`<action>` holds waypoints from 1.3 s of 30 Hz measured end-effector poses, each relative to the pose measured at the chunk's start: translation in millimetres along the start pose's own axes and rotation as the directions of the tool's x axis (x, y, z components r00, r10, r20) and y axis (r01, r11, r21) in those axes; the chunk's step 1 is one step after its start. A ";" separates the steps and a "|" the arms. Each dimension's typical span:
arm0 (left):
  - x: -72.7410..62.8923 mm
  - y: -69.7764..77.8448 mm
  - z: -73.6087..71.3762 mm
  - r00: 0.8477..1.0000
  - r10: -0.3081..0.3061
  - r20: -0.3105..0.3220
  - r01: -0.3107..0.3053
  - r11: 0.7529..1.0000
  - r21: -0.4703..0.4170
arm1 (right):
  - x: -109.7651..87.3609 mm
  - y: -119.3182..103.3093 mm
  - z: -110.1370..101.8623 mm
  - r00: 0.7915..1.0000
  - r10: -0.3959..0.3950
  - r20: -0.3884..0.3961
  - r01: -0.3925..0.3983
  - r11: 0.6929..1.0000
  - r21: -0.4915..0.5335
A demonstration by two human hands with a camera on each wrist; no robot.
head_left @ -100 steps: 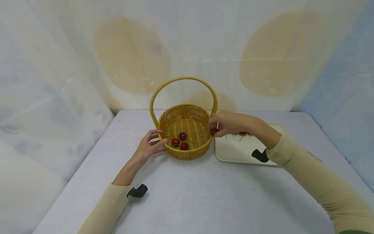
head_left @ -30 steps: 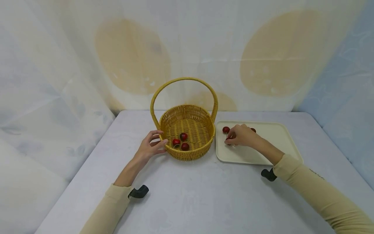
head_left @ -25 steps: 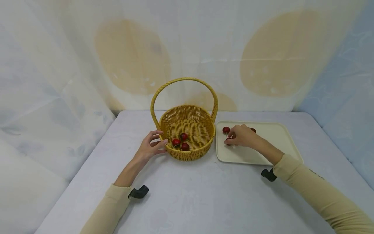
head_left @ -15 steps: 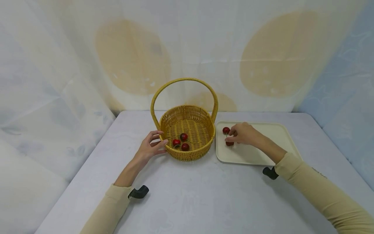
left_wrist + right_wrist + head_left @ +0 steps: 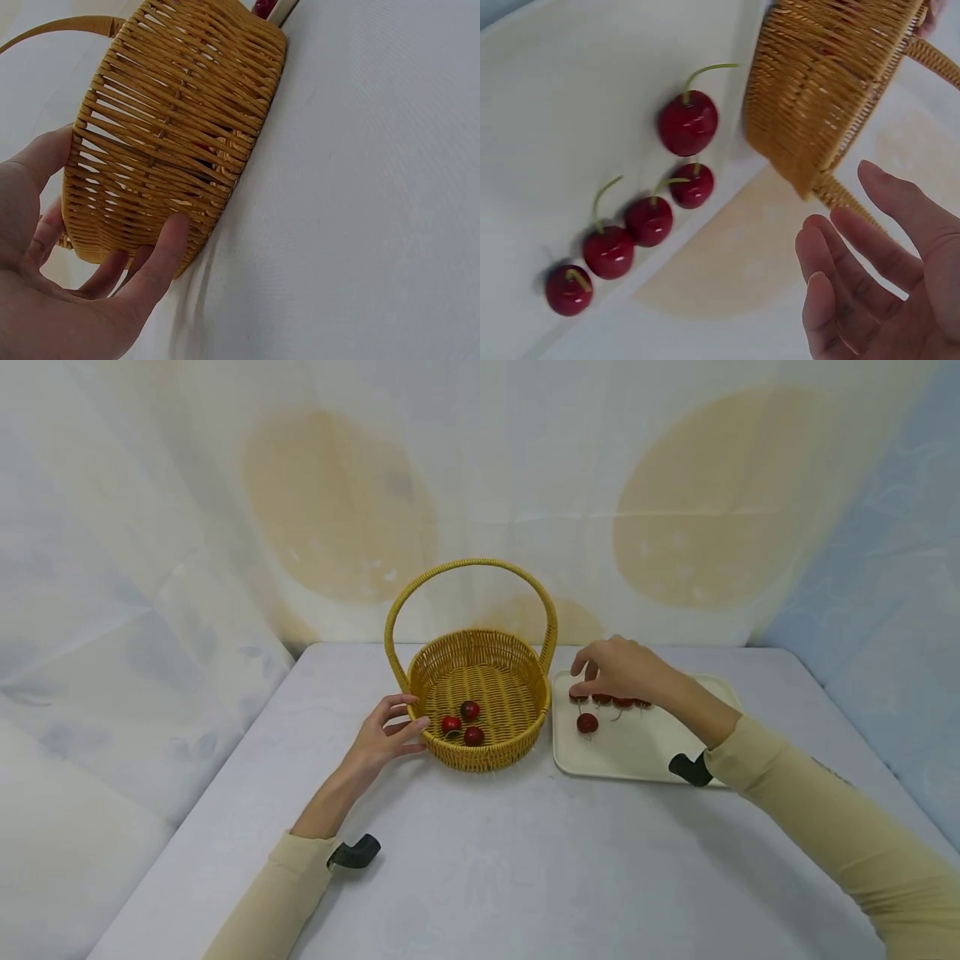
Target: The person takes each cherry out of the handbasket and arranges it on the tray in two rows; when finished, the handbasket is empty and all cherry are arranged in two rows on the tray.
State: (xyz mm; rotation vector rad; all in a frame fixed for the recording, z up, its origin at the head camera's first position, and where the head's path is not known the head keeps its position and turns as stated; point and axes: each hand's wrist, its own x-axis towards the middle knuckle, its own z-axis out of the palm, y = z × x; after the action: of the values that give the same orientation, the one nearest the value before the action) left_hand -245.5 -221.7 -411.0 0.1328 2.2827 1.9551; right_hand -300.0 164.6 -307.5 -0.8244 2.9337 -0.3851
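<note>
At the left rim of a yellow wicker basket (image 5: 517, 747), my left hand (image 5: 381, 735) holds its side, thumb at the rim and bent fingers against the outer wall. Three dark red cherries (image 5: 473, 736) lie inside. My right hand (image 5: 626, 670) hovers over the far edge of a cream tray (image 5: 600, 767), fingers loosely bent with nothing between them. On that tray several stemmed cherries (image 5: 649, 221) form a row along the far edge. One more cherry (image 5: 688, 124) sits apart in front of the row's left end, its green stem curving away.
The tray stands just right of the basket on a pale table (image 5: 480, 860). The basket's tall handle (image 5: 480, 561) arches above it. A patterned cloth (image 5: 517, 468) hangs behind the table and along both sides.
My right hand has carried a cherry from the basket side onto the tray, let go, and risen towards the tray's far edge. My left hand has stayed at the basket.
</note>
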 end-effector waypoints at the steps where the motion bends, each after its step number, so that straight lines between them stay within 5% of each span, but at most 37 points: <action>1: -0.2 0.0 0.0 1.000 0.000 0.000 0.000 1.000 -0.001 | 1.5 -4.1 -1.7 1.000 -0.008 0.002 0.008 1.000 0.003; 10: 2.5 -3.5 -0.8 1.000 -0.002 -0.003 0.002 1.000 0.005 | 23.3 -42.0 -4.8 0.986 -0.164 0.002 0.164 0.986 -0.004; 18: -0.2 3.2 3.1 1.000 -0.026 0.013 0.027 0.999 -0.031 | 51.8 -60.1 6.5 0.964 -0.253 0.075 0.250 0.967 0.048; 24: -7.6 16.4 7.6 0.999 -0.010 0.031 0.011 1.000 -0.021 | 69.3 -65.8 20.1 0.946 -0.282 0.161 0.267 0.957 0.108; 39: -8.7 18.7 8.8 0.999 -0.025 0.028 0.026 0.999 -0.031 | 84.8 -79.2 52.7 0.916 -0.277 0.291 0.234 0.957 0.174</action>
State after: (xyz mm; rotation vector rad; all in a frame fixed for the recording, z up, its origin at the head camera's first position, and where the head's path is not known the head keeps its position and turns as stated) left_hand -235.9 -211.5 -393.5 0.1258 2.2245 1.9633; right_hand -325.5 43.5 -338.0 -1.1377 2.4855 -0.4205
